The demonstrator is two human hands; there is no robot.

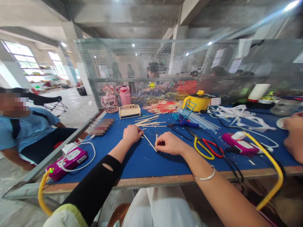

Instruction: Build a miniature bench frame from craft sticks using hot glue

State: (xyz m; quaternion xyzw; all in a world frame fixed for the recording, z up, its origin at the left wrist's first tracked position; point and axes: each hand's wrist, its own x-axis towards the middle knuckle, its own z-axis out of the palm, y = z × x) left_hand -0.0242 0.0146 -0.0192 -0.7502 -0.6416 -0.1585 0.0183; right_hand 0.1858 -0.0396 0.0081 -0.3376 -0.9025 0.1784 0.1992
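My left hand rests on the blue table, fingers closed on the far end of a thin wooden stick that lies slanted between both hands. My right hand is curled just right of it, pinching a short wooden stick that stands upright on the table, close to the lying stick's near end. A black sleeve covers my left forearm; a silver bangle sits on my right wrist.
Loose sticks, a small stick-built box, a red-tipped stick pile, a yellow pot, scissors, pink glue guns, and bottles crowd the table. A person sits left; another's hand is at right. Mesh screen behind.
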